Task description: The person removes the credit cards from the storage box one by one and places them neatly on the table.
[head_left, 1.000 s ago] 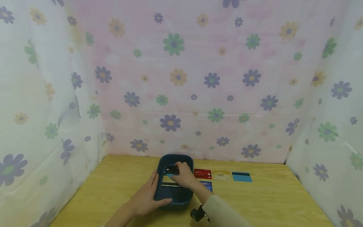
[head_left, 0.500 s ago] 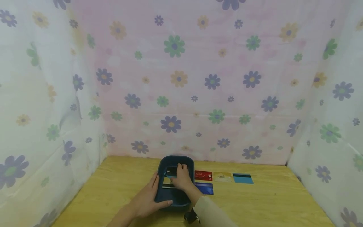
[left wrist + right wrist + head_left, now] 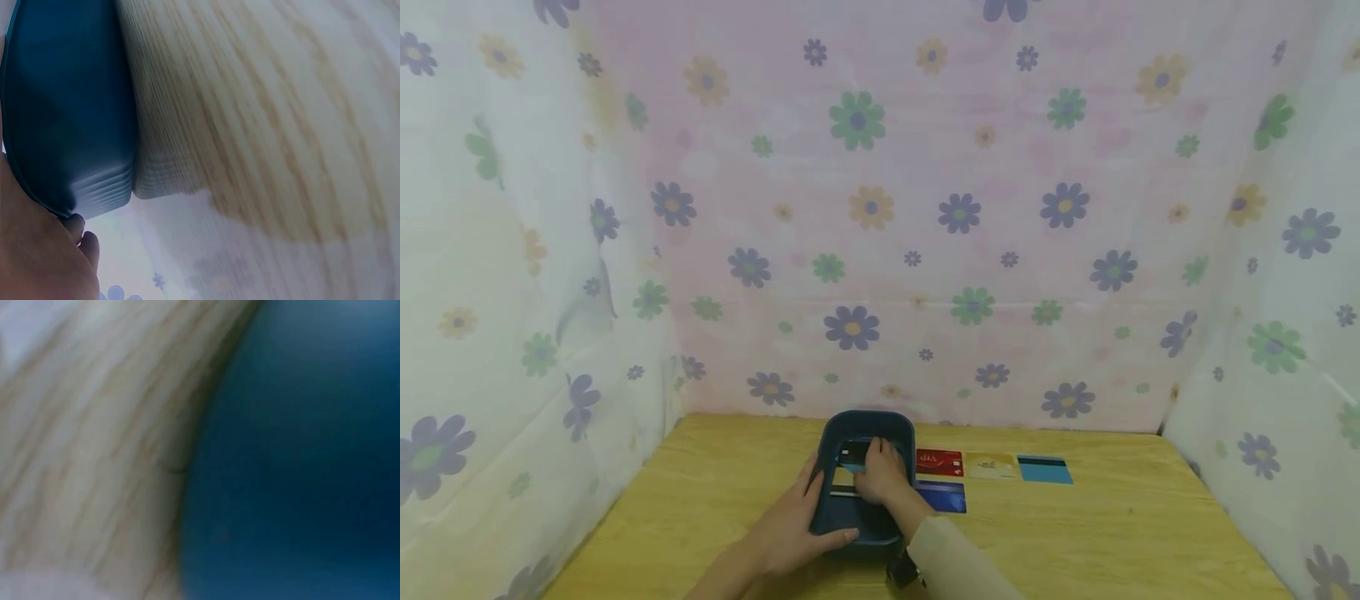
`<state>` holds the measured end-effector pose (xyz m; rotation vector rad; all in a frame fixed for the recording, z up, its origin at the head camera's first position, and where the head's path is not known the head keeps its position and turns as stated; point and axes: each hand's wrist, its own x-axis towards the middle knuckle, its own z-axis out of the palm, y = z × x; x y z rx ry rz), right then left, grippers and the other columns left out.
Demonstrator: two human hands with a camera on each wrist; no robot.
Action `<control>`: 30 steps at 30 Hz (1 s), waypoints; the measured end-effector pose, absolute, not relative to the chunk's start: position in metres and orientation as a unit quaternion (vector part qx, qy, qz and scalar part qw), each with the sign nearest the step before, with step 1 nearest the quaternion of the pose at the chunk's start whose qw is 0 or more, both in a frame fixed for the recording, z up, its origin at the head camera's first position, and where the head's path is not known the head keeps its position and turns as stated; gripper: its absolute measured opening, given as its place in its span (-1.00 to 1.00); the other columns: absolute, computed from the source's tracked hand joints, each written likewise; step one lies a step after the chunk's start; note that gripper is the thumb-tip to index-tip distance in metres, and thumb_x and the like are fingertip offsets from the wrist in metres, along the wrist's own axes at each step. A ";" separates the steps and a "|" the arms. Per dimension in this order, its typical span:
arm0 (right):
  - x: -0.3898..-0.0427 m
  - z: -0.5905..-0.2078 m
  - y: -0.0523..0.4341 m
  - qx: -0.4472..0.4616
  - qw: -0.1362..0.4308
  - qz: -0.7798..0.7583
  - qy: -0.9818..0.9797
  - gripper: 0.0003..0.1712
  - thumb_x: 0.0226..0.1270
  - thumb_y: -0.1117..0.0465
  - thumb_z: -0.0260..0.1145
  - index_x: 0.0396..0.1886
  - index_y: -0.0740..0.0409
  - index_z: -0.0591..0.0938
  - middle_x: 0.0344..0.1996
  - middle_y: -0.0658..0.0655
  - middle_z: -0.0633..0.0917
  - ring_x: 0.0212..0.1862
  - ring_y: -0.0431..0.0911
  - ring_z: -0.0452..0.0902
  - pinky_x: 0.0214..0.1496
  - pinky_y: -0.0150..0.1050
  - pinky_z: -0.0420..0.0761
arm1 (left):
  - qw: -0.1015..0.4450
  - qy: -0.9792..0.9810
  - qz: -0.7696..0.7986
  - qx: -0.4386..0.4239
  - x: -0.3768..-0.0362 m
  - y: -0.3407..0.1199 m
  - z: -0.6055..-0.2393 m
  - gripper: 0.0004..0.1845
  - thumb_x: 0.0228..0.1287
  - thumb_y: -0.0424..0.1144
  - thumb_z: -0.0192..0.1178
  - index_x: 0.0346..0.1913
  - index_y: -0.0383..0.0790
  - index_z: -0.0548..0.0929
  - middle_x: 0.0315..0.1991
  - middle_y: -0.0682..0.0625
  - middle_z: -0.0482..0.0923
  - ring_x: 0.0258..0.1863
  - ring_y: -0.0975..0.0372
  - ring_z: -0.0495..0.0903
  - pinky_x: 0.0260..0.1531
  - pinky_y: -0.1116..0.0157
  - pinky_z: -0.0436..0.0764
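Observation:
A deep dark-blue plastic tray [image 3: 861, 523] stands on the table, long side away from me. My left hand [image 3: 778, 527] holds its near left corner, fingers along the left wall and thumb over the near rim. The left wrist view shows the tray's outer wall [image 3: 75, 106] and part of that hand [image 3: 40, 250]. Inside lie a black card [image 3: 853, 452] with a chip, a strip of blue card [image 3: 854, 469] and a gold card [image 3: 843, 482] with a dark stripe. My right hand [image 3: 883, 477] reaches down onto these cards, fingers bent. I cannot tell whether it pinches one.
Right of the tray lie a red VIP card [image 3: 940, 462], a pale gold card [image 3: 991, 466], a light-blue striped card [image 3: 1045, 469] and, nearer me, a dark-blue card [image 3: 942, 497]. Flowered cloth [image 3: 910, 250] hangs around the wooden table [image 3: 1120, 517]. The blurred right wrist view shows blue wall [image 3: 300, 462].
My right hand has shifted slightly right and nearer within the tray, covering more of the gold card. Its forearm has swung left, uncovering the dark-blue card. The left hand keeps its place.

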<state>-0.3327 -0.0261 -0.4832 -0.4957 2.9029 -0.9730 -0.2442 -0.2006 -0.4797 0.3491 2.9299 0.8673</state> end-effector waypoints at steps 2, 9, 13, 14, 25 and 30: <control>-0.333 -0.484 -0.026 -0.160 0.009 -0.302 0.940 -0.22 0.35 0.24 0.32 0.42 0.57 0.27 0.33 0.55 0.38 0.37 0.39 0.31 0.44 0.21 0.32 | 0.031 0.953 0.279 0.114 -0.244 -0.201 -0.480 0.23 0.19 0.50 0.21 0.59 -0.42 0.11 0.66 -0.27 -0.26 0.47 -0.29 0.24 0.28 -0.23 0.42; -0.336 -0.485 -0.027 -0.154 -0.020 -0.301 0.941 -0.27 0.21 0.24 0.46 0.28 0.56 0.44 0.19 0.49 0.43 0.24 0.36 0.36 0.28 0.23 0.45 | 0.024 0.955 0.274 0.109 -0.245 -0.201 -0.479 0.32 0.17 0.52 0.21 0.63 -0.39 -0.07 0.65 -0.29 -0.24 0.47 -0.27 0.24 0.30 -0.22 0.41; -0.335 -0.486 -0.026 -0.149 -0.022 -0.297 0.943 -0.37 0.17 0.22 0.49 0.15 0.52 0.55 0.09 0.44 0.47 0.15 0.31 0.36 0.20 0.27 0.47 | 0.022 0.956 0.271 0.106 -0.243 -0.200 -0.481 0.34 0.15 0.52 0.23 0.63 -0.40 -0.09 0.65 -0.31 -0.20 0.46 -0.28 0.26 0.30 -0.22 0.41; -0.334 -0.484 -0.026 -0.148 -0.019 -0.299 0.943 -0.42 0.16 0.22 0.50 0.09 0.50 0.58 0.06 0.43 0.47 0.12 0.30 0.36 0.18 0.27 0.47 | 0.022 0.957 0.270 0.106 -0.243 -0.200 -0.481 0.34 0.15 0.52 0.23 0.63 -0.40 -0.09 0.65 -0.31 -0.20 0.46 -0.28 0.26 0.30 -0.22 0.41; -0.332 -0.478 -0.026 -0.137 -0.009 -0.306 0.942 -0.53 0.06 0.19 0.62 -0.17 0.42 0.64 -0.09 0.37 0.50 0.01 0.24 0.36 0.11 0.29 0.47 | 0.031 0.956 0.274 0.097 -0.241 -0.199 -0.480 0.36 0.12 0.55 0.21 0.64 -0.38 -0.10 0.65 -0.29 -0.22 0.49 -0.27 0.21 0.33 -0.23 0.38; -0.333 -0.478 -0.026 -0.134 -0.013 -0.313 0.940 -0.48 0.01 0.18 0.66 -0.18 0.42 0.63 -0.12 0.37 0.54 0.00 0.26 0.41 0.15 0.30 0.46 | 0.023 0.956 0.274 0.099 -0.241 -0.198 -0.478 0.35 0.13 0.54 0.22 0.63 -0.38 -0.10 0.65 -0.31 -0.21 0.47 -0.28 0.23 0.32 -0.23 0.39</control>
